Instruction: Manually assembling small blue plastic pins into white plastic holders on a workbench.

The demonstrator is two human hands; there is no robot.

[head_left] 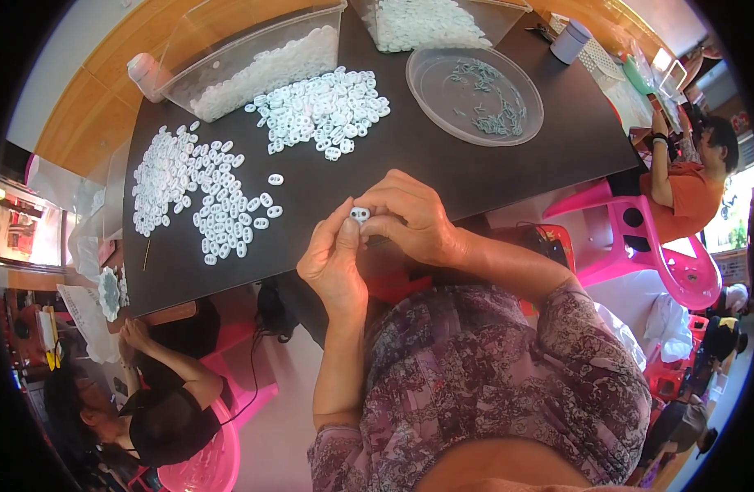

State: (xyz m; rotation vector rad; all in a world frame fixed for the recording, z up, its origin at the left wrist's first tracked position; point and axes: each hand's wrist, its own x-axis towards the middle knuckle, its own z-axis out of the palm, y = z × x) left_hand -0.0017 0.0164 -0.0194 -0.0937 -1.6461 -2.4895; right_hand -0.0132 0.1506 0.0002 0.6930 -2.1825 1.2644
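Between my two hands, just beyond the table's front edge, is a small white oval plastic piece with two dark holes. My left hand pinches it between thumb and forefinger. From the other side, my right hand grips it too, fingers curled and thumb against it. Loose oval pieces of the same kind lie on the dark table in a left pile, a spread group and a back pile. A round clear tray at the back right holds small green slivers.
Two clear bins, one at the back left and one at the back middle, hold many white pieces. A grey-lidded jar and a white bottle stand on the table. Co-workers sit at left and right; a pink stool stands right.
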